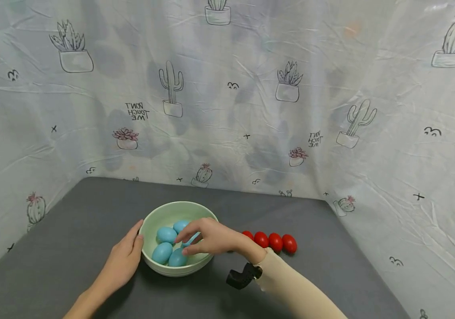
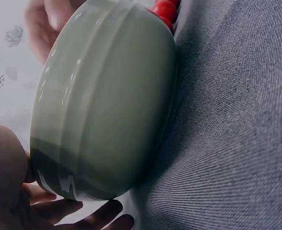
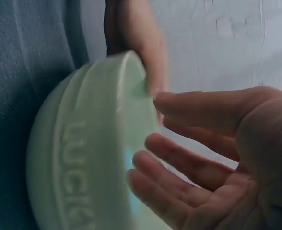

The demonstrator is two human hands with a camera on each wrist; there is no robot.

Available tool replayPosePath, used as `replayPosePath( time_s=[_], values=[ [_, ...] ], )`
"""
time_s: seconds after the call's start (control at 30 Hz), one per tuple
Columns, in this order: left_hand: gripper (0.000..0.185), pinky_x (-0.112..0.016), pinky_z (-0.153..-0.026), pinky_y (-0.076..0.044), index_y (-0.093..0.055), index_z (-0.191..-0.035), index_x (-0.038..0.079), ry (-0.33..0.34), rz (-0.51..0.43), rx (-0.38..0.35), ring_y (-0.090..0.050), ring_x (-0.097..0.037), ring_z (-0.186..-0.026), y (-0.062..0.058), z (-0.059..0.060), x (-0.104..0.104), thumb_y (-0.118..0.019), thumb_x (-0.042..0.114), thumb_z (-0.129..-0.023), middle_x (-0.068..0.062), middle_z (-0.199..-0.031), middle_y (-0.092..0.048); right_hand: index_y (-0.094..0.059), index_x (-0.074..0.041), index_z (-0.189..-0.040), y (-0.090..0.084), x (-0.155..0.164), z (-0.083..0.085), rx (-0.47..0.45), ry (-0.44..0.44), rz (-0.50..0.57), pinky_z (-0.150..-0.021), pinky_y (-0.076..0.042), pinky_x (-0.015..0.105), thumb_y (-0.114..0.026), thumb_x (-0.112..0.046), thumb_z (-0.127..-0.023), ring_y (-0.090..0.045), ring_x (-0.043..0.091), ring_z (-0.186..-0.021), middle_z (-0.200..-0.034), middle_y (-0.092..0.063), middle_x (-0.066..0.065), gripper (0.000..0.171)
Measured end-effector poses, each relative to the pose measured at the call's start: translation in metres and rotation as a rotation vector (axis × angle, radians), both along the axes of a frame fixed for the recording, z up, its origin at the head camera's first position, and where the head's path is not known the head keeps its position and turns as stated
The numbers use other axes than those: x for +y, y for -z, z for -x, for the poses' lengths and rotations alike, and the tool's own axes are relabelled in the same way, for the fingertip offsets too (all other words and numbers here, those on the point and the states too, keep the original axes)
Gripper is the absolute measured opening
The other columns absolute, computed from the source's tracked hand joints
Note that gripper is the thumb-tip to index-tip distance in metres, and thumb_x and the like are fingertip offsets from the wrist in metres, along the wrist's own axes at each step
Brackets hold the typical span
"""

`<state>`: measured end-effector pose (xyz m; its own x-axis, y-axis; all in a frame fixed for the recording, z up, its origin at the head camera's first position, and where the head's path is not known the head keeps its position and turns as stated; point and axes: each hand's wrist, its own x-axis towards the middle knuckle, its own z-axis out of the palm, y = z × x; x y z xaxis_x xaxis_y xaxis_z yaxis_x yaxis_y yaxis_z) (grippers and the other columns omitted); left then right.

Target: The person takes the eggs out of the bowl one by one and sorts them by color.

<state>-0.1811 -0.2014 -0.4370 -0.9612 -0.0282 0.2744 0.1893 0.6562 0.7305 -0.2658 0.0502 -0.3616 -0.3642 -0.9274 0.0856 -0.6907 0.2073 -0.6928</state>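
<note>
A pale green bowl (image 1: 179, 269) stands on the dark grey cloth, with several light blue eggs (image 1: 166, 235) inside it. My left hand (image 1: 123, 257) rests against the bowl's left side, fingers extended along the outer wall and thumb by the rim. From the right, my right hand (image 1: 209, 237) reaches over the rim, its thumb and fingers spread apart just above the eggs. Between those fingers, the right wrist view shows nothing held. One blue egg is partly hidden beneath that hand. Raised letters (image 3: 75, 177) run along the bowl's outer wall.
Right of the bowl lies a row of several red eggs (image 1: 275, 242), partly behind my right forearm. A black band (image 1: 243, 275) is on the right wrist. White sheeting (image 1: 227, 110) printed with potted cacti borders the grey surface (image 1: 111, 199) at the back and sides.
</note>
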Motion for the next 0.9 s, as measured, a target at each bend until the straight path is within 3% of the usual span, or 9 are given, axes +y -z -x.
replayPosePath(
  time_s=[0.13, 0.3, 0.47, 0.7, 0.9],
  values=[
    [0.054, -0.066, -0.103, -0.029, -0.024, -0.152, -0.006, -0.001, 0.008, 0.003, -0.031, -0.049, -0.135, 0.000, 0.001, 0.001, -0.031, 0.027, -0.110, -0.032, -0.150, -0.031, -0.068, 0.000, -0.122, 0.015, -0.008, 0.015, -0.135, 0.027, -0.016, -0.088, -0.051, 0.022, -0.072, -0.008, -0.091, -0.062, 0.017, -0.111, -0.122, -0.067, 0.008, 0.032],
    [0.054, -0.066, -0.103, -0.030, -0.024, -0.152, -0.006, 0.000, 0.016, 0.002, -0.031, -0.049, -0.135, 0.000, 0.001, 0.000, -0.030, 0.027, -0.110, -0.032, -0.150, -0.032, -0.067, 0.002, -0.123, 0.022, -0.015, 0.025, -0.190, -0.004, -0.008, -0.092, -0.049, 0.025, -0.072, -0.004, -0.090, -0.061, 0.019, -0.115, -0.123, -0.066, 0.012, 0.034],
    [0.055, -0.065, -0.102, -0.031, -0.024, -0.153, -0.005, -0.001, 0.013, -0.020, -0.032, -0.049, -0.134, 0.001, 0.001, 0.000, -0.029, 0.028, -0.110, -0.032, -0.150, -0.032, -0.067, 0.003, -0.121, 0.031, -0.023, 0.026, -0.256, -0.041, -0.023, -0.092, -0.049, 0.025, -0.072, 0.001, -0.089, -0.062, 0.015, -0.112, -0.119, -0.068, 0.006, 0.033],
    [0.054, -0.065, -0.103, -0.030, -0.023, -0.154, -0.004, -0.006, 0.006, -0.023, -0.030, -0.049, -0.135, 0.002, 0.003, 0.001, -0.029, 0.028, -0.110, -0.031, -0.151, -0.030, -0.073, 0.002, -0.110, 0.038, -0.027, 0.026, -0.234, -0.092, -0.038, -0.089, -0.051, 0.025, -0.072, 0.001, -0.088, -0.066, 0.004, -0.097, -0.102, -0.073, 0.002, 0.022],
    [0.054, -0.066, -0.103, -0.030, -0.023, -0.154, -0.004, -0.001, 0.021, -0.017, -0.031, -0.049, -0.135, 0.002, 0.003, 0.000, -0.029, 0.027, -0.110, -0.031, -0.151, -0.030, -0.070, -0.003, -0.122, 0.039, -0.029, 0.025, -0.240, -0.084, -0.110, -0.090, -0.049, 0.022, -0.074, -0.006, -0.089, -0.064, 0.002, -0.097, -0.111, -0.071, -0.006, 0.034]
  ],
)
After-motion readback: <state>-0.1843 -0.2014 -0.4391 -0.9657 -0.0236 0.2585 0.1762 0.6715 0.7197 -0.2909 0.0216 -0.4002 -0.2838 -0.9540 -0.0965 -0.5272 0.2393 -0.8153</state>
